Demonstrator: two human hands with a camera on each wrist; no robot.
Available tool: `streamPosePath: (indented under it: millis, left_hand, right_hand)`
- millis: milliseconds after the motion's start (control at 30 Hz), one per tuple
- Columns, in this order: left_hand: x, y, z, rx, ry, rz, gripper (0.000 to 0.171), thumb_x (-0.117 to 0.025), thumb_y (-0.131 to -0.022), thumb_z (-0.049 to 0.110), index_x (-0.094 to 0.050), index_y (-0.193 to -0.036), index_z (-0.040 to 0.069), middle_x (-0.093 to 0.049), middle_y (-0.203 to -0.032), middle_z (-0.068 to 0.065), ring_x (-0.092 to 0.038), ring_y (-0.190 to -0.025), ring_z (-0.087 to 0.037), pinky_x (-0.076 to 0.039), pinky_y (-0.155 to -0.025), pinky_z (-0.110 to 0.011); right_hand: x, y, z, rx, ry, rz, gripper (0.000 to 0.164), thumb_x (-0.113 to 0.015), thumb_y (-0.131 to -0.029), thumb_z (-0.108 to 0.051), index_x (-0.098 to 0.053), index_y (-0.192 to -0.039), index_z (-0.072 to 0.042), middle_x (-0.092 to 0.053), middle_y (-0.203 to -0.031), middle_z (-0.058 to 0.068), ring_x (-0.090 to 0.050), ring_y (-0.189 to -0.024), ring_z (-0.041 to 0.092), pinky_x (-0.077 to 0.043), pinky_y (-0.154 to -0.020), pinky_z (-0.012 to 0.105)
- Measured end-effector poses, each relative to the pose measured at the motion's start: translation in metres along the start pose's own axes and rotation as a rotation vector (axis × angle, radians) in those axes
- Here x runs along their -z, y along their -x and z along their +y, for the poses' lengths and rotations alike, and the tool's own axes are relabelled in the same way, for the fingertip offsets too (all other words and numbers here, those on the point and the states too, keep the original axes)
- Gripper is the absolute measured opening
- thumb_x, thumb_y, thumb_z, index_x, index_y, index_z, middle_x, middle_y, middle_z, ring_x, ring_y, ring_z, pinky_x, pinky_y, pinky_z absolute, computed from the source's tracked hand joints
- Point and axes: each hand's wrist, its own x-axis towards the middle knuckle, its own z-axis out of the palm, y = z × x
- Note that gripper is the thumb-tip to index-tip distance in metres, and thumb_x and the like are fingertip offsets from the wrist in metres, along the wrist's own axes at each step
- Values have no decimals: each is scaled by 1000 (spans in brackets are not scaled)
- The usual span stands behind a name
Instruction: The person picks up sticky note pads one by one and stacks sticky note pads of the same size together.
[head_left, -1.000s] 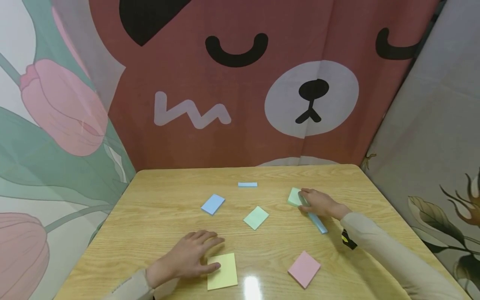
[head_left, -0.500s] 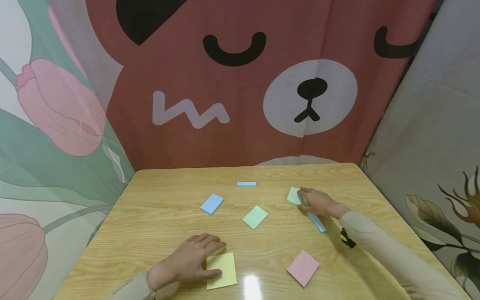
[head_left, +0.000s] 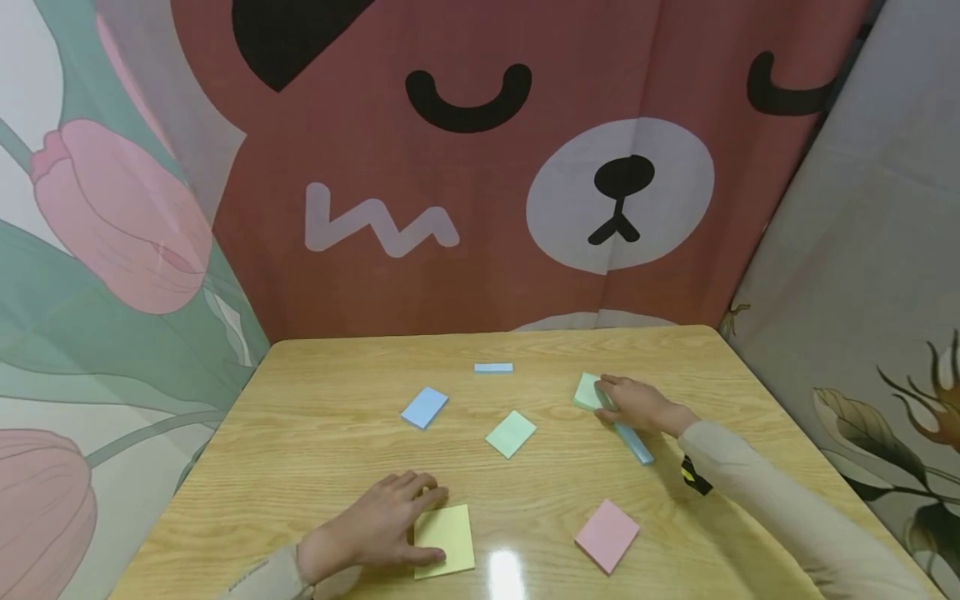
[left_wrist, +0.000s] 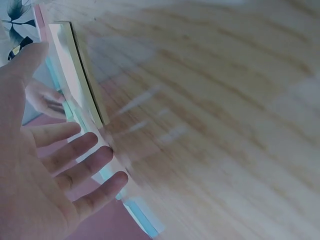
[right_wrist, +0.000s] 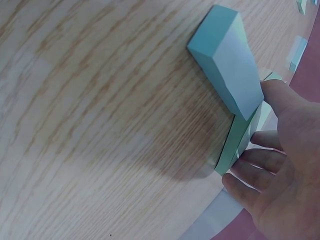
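In the head view my left hand (head_left: pixel 382 521) hovers at the left side of a yellow sticky-note pad (head_left: pixel 454 542), its thumb reaching over the pad. Its fingers look spread and loosely bent in the left wrist view, with the yellow pad (left_wrist: pixel 80 75) beyond them and nothing held. My right hand (head_left: pixel 641 404) grips a light green sticky-note pad (head_left: pixel 587 392) at the back right, thumb along the near edge and fingers at the far one. A narrow blue pad (right_wrist: pixel 227 65) meets the green pad (right_wrist: pixel 232 145) close to the thumb.
A pink pad (head_left: pixel 607 537) lies at the front right. Another green pad (head_left: pixel 511 434) is mid-table, with a blue pad (head_left: pixel 425 408) to its left and a thin blue strip pad (head_left: pixel 493 368) at the back. Printed cloth (head_left: pixel 375 292) hangs behind the wooden table (head_left: pixel 300 450).
My left thumb has slid slightly right and lower over the yellow pad. The right hand and the pads stay put, apart from a small shift of the head view.
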Motion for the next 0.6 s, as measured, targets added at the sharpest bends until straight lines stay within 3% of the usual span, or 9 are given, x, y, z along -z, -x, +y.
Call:
streamPosePath:
  millis: [367,600]
  left_hand:
    - [4,-2,0,-1,3,-26,86,-55,-82,77,-63,-129,6,-54,-116,0,-52,-107,-18,-48,-93,-55]
    - [6,-2,2,11,32,-68,88,-56,-80,79,-62,-130,6,-53,-117,1,-52,-111,-19,-45,-96,-56]
  right_hand:
    - [0,1,1,-12,-4,4,57,-68,-95,-29,-53,-132,12,-49,-135,36,-58,-111,48,-50,-89,55]
    - [-2,-2,1,-5,5,-5,56,-67,-96,-30,-53,-132,11,-49,-135,35,-58,-112,47,-50,-90,54]
